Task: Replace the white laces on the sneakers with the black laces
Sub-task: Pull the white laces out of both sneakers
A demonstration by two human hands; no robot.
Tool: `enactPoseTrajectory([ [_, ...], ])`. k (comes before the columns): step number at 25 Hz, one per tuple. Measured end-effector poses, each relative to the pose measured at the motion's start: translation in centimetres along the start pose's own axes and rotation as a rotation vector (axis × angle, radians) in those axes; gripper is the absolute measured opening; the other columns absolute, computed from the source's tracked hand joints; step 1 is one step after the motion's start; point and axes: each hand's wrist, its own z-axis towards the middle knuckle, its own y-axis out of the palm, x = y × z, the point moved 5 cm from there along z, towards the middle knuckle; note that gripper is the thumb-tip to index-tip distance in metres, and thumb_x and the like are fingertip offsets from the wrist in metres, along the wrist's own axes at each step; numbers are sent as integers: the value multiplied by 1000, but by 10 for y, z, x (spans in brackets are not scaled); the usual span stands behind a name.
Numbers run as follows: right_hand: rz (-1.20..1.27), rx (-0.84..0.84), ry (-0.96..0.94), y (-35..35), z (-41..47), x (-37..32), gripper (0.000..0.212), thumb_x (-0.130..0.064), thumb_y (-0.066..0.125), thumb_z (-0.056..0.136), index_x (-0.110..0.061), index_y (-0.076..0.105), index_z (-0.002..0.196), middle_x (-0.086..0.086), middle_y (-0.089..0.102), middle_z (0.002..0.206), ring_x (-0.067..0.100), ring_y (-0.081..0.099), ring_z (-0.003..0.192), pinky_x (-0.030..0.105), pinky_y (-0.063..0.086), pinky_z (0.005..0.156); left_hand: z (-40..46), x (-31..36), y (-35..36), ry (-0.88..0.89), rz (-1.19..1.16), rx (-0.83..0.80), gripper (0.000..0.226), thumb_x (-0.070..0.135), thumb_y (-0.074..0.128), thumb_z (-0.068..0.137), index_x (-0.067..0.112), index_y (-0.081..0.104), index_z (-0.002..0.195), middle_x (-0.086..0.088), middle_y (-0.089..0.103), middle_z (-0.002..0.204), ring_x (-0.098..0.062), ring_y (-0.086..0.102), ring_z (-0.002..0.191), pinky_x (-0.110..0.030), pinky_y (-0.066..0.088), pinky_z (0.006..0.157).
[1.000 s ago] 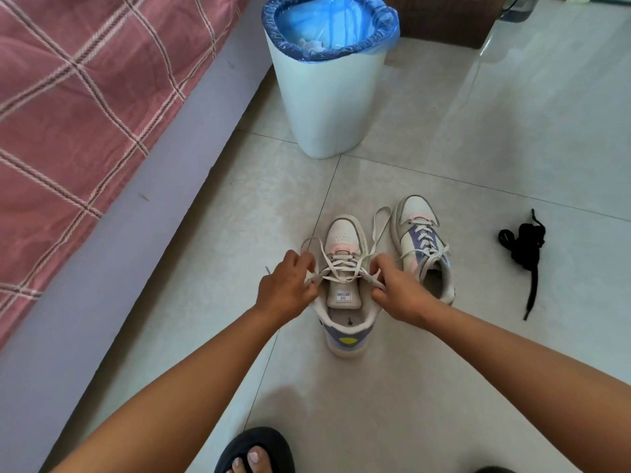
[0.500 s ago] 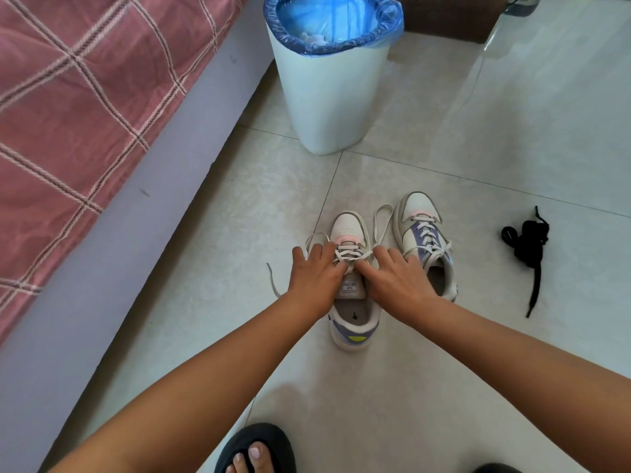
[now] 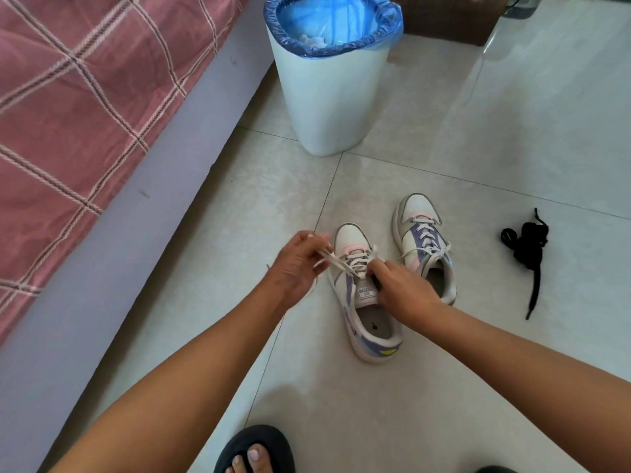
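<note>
Two white sneakers with purple and pink panels stand on the tiled floor. The nearer sneaker (image 3: 372, 331) lies between my hands, its white lace (image 3: 355, 262) partly loosened. My left hand (image 3: 297, 264) pinches a strand of that lace and holds it out to the left. On the right side of the tongue, my right hand (image 3: 399, 290) grips the lace with curled fingers. The far sneaker (image 3: 418, 230) is still laced in white. A bundle of black laces (image 3: 527, 249) lies on the floor to the right, one end trailing toward me.
A white bin (image 3: 329, 93) with a blue liner stands behind the sneakers. A bed with a red checked cover (image 3: 75, 97) and grey side runs along the left. My foot in a black slipper (image 3: 254, 450) is at the bottom edge.
Both hands lay flat-fingered over the laces half a second ago. Now my left hand has drawn a strand out to the left and my right hand has curled on the lace by the tongue.
</note>
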Motion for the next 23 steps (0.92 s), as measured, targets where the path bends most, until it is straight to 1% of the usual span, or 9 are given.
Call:
enactPoseTrajectory([
  [2,68,-2,14,-1,-3,2,26,-13,46,91,-18,43,117,6,53,103,22,47,85,32,34,59,4,20,-14,3,-234,52,30,16,54,91,21,44,62,6,45,48,-8,51,51,-27,46,70],
  [3,85,3,20,-1,-4,3,25,-15,45,92,-17,44,116,6,53,103,22,48,84,32,37,59,5,31,-23,16,-273,91,31,20,54,92,21,42,63,7,40,46,-7,46,46,-26,47,66],
  [5,87,17,23,-4,-5,2,21,-20,44,95,-16,45,116,6,55,104,27,53,86,34,42,60,5,44,-41,21,-145,172,27,24,60,91,20,46,67,6,37,51,-7,37,42,-23,46,55],
  [7,70,21,12,-7,-6,2,21,-25,43,96,-16,44,115,6,55,105,28,55,87,33,41,60,2,43,-44,26,313,190,17,26,65,88,16,56,77,2,45,63,-8,42,47,-24,48,52],
  [10,97,10,24,-9,-5,0,19,-24,44,95,-15,43,112,7,56,104,28,54,87,32,37,60,-2,17,-9,109,949,0,16,33,66,86,18,61,85,1,58,82,-9,54,68,-25,48,66],
  [13,161,-4,37,-10,-5,-1,20,-24,47,94,-15,42,110,8,56,105,29,55,88,32,36,61,-7,-14,39,298,1455,-219,29,42,65,83,20,59,101,-1,53,107,-13,53,95,-31,44,83],
  [16,176,-30,29,-11,-6,-2,21,-20,49,92,-15,40,110,8,56,105,28,55,87,33,40,62,-5,-26,59,382,1844,-201,42,43,55,89,14,55,118,-9,48,121,-25,46,113,-41,38,94],
  [19,175,-45,44,-12,-5,-2,19,-18,46,93,-14,41,111,9,56,104,29,56,86,37,46,66,-2,-28,63,358,1927,-214,36,37,45,96,12,55,120,-10,47,122,-28,46,114,-42,35,93],
  [23,180,-44,44,-15,-6,-3,16,-16,42,94,-14,41,110,11,56,102,31,54,81,36,43,64,6,-10,24,128,1829,-128,30,36,43,99,10,57,106,-11,50,116,-29,52,106,-40,37,89],
])
